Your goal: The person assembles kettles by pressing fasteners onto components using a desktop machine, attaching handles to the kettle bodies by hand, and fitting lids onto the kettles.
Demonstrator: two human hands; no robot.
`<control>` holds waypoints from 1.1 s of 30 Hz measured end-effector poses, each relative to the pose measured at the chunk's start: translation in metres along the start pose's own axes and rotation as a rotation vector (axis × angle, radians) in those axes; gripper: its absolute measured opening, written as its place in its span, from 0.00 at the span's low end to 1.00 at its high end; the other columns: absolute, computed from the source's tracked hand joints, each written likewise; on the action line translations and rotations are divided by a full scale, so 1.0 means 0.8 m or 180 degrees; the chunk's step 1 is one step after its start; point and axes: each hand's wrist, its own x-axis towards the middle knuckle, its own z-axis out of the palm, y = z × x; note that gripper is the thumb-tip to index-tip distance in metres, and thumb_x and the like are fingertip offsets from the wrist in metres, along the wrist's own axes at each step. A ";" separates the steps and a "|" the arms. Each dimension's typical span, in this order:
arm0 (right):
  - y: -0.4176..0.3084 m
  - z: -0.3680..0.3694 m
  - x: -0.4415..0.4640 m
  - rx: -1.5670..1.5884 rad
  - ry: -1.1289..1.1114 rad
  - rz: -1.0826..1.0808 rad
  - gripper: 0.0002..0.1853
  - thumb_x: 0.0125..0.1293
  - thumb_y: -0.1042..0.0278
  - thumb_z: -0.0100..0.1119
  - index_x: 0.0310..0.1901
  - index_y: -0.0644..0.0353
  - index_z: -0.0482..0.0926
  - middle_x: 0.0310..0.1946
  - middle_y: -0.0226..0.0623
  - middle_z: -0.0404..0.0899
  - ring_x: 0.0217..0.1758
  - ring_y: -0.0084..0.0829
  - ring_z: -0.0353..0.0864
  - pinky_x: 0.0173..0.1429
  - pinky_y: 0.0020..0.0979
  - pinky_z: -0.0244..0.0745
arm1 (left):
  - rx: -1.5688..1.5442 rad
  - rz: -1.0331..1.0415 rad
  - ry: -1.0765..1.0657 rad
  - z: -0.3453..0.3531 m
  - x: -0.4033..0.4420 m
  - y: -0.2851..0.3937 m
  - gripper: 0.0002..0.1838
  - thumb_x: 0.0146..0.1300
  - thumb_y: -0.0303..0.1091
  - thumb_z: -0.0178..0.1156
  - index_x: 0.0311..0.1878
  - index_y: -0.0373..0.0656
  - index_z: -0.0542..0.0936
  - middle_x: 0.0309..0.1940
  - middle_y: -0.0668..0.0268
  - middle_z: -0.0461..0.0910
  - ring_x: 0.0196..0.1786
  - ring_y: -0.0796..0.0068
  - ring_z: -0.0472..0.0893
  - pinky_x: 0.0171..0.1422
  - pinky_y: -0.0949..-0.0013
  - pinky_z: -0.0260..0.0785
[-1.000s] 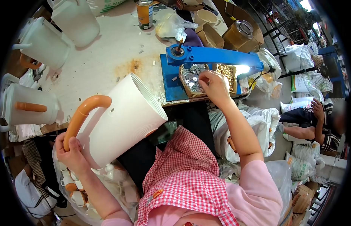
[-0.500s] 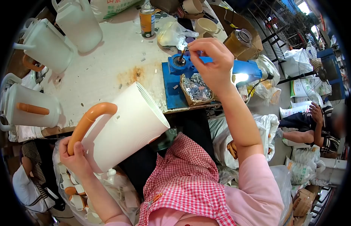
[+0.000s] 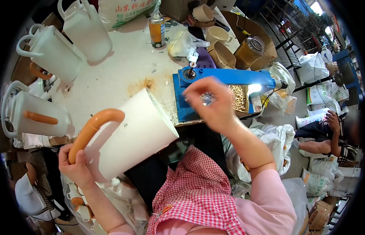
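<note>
My left hand (image 3: pixel 75 166) is closed around the orange handle (image 3: pixel 95 127) of a large white jug (image 3: pixel 131 139). The jug lies tilted on its side, its round end towards the table edge. My right hand (image 3: pixel 214 102), blurred, hovers over a small box of flat metal pieces (image 3: pixel 208 98) at the blue machine (image 3: pixel 233 76), and partly covers it. Its fingers are bent, but whether anything is between them I cannot see. On the machine's upright post (image 3: pixel 191 72) sits a small pale piece.
Several white jugs (image 3: pixel 53 53) stand along the table's left side. A spray can (image 3: pixel 156 30), a plastic bag (image 3: pixel 184 44) and cups (image 3: pixel 218 35) are at the back. A box of brass-coloured parts (image 3: pixel 239 98) is beside the machine. Another person (image 3: pixel 327 135) sits at the right.
My right hand has come down from the post of the machine to the box of metal pieces. The box of brass-coloured parts now shows. My left hand keeps hold of the handle.
</note>
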 end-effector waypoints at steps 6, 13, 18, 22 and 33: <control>-0.014 0.037 0.001 0.2363 -0.0427 0.0970 0.22 0.71 0.60 0.66 0.58 0.69 0.76 0.48 0.34 0.84 0.49 0.21 0.80 0.56 0.29 0.77 | 0.0419 0.0678 0.0149 0.099 0.057 0.088 0.16 0.54 0.32 0.78 0.40 0.36 0.81 0.33 0.72 0.80 0.36 0.82 0.76 0.43 0.77 0.71; 0.049 0.001 0.001 0.2722 0.0425 0.0718 0.23 0.72 0.62 0.65 0.60 0.70 0.76 0.51 0.35 0.84 0.53 0.24 0.80 0.60 0.29 0.75 | 0.0218 0.1209 -0.0285 0.223 0.088 0.110 0.16 0.53 0.31 0.80 0.39 0.38 0.83 0.31 0.72 0.81 0.33 0.85 0.77 0.40 0.80 0.70; 0.067 -0.007 -0.002 0.2718 0.0519 0.0636 0.23 0.72 0.61 0.65 0.60 0.70 0.76 0.50 0.36 0.84 0.54 0.24 0.80 0.60 0.30 0.75 | 0.0180 0.1221 -0.0288 0.246 0.086 0.103 0.17 0.53 0.34 0.81 0.38 0.38 0.82 0.30 0.73 0.81 0.31 0.85 0.76 0.38 0.81 0.70; 0.068 -0.008 0.003 0.2538 0.0499 0.0641 0.23 0.72 0.61 0.66 0.59 0.70 0.76 0.50 0.36 0.84 0.52 0.23 0.80 0.59 0.29 0.75 | 0.0190 0.1146 -0.0364 0.243 0.090 0.098 0.18 0.56 0.36 0.79 0.41 0.36 0.83 0.33 0.72 0.81 0.35 0.84 0.77 0.43 0.80 0.70; 0.056 -0.007 0.001 0.2507 0.0474 0.1029 0.23 0.73 0.57 0.63 0.59 0.68 0.77 0.45 0.35 0.85 0.44 0.22 0.83 0.45 0.27 0.82 | 0.1988 0.1490 -0.1348 0.263 0.108 0.133 0.15 0.69 0.44 0.65 0.42 0.40 0.83 0.27 0.64 0.80 0.31 0.72 0.77 0.39 0.68 0.69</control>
